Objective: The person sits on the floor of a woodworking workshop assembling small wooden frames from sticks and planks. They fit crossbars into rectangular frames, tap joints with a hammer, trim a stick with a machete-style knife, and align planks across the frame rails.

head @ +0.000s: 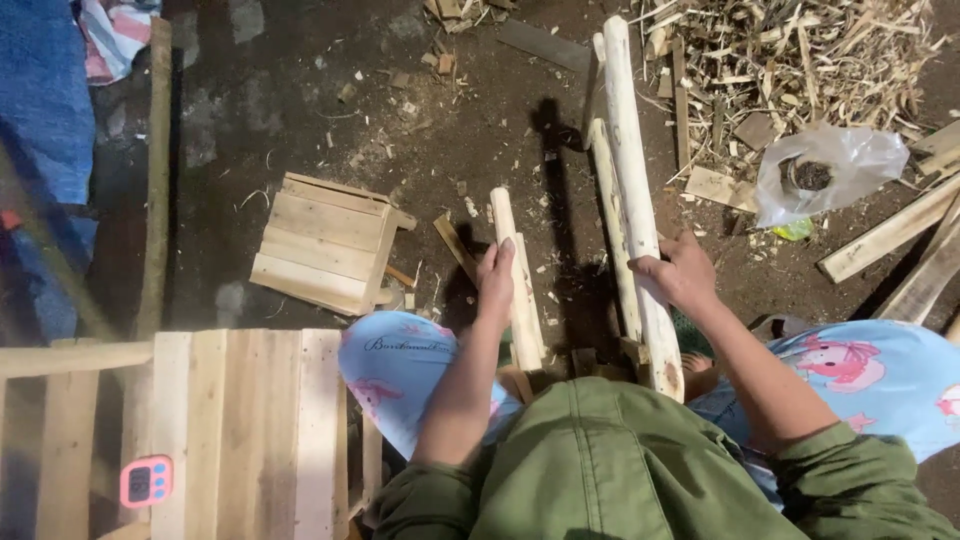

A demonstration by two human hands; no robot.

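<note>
My left hand (495, 280) is closed around a short pale peeled wooden stick (515, 275) that leans up from between my knees. My right hand (680, 272) grips a longer peeled wooden pole (630, 170) that stretches away over the dirt floor toward the top of the view. A second thin pole (603, 190) lies just left of the long one. Both arms come out of green sleeves, and my knees are covered in light blue patterned cloth (400, 365).
A small slatted wooden stool (325, 240) lies on the ground to the left. A slatted wooden panel (250, 430) with a pink digital timer (146, 481) sits at bottom left. Wood shavings (800, 60), a clear plastic bag (825, 170) and planks (890, 235) fill the right.
</note>
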